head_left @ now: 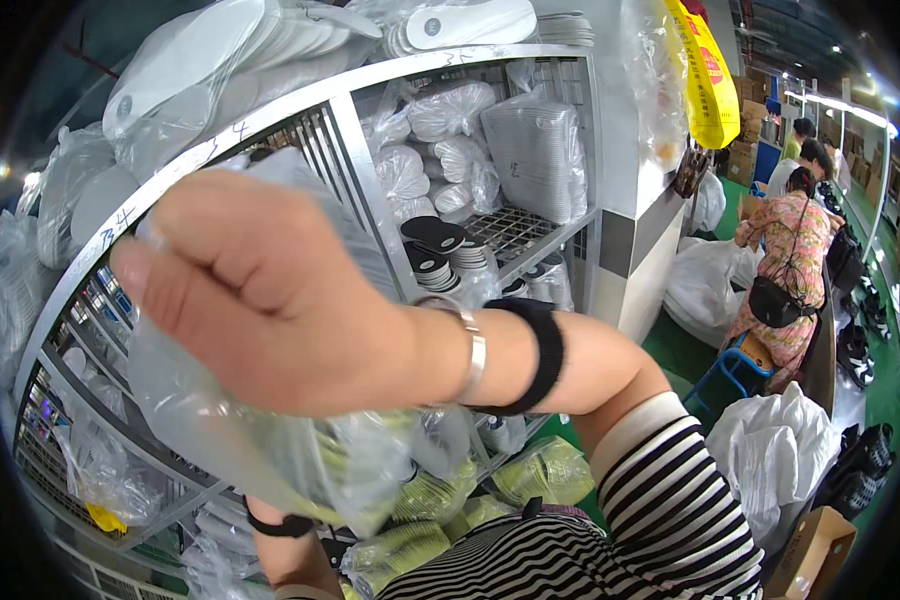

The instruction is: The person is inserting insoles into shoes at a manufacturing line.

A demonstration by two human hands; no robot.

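Observation:
Raised close to the camera, my right hand (260,290) is curled closed, its thumb bent against the fingers. It appears to grip a clear plastic bag (210,420) that hangs below and behind it. Yellow-green shapes show through the lower part of the bag. My left forearm (282,545), with a black band, comes up from the lower edge; the bag hides the left hand. Bundles of yellow-green insoles (545,472) in clear plastic lie low, in front of my body.
A metal rack (345,130) holds bagged white insoles (535,160) and black insoles (435,235). More white insoles (195,60) lie on top. To the right are a pillar (630,220), white sacks (770,450), an open cardboard box (815,555) and a person (785,240) by a blue stool (730,370).

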